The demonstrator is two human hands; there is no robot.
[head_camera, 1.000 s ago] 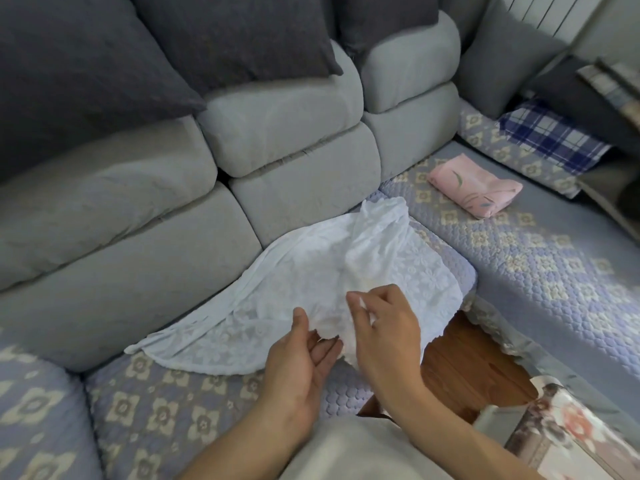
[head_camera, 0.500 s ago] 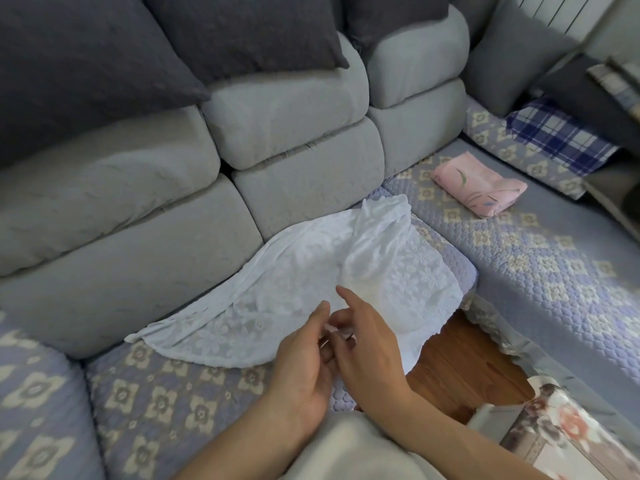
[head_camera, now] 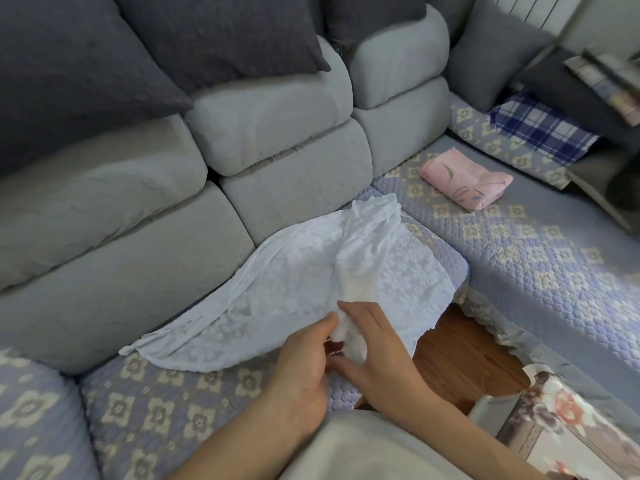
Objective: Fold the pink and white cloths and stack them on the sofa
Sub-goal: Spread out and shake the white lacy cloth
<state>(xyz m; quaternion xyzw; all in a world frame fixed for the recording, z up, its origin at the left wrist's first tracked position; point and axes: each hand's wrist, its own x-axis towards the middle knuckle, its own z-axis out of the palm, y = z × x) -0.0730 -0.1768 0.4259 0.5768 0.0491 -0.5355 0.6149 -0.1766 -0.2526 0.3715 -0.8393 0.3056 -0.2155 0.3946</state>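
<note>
Folding of the white cloth (head_camera: 311, 289) had only begun on the sofa (head_camera: 242, 188). Both hands, left hand (head_camera: 304, 362) and right hand (head_camera: 377, 355), pinched its near edge with curled fingers (head_camera: 363, 317). Next it likely needed spreading flat; the pink cloth (head_camera: 465, 178) lay folded.

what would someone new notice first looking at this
First, the white lace cloth spread unfolded on the sofa seat mid-frame, its near edge bunched between the left hand and right hand. Next, the folded pink cloth lying alone on the seat section farther right, with a blue plaid cloth behind it.
</note>
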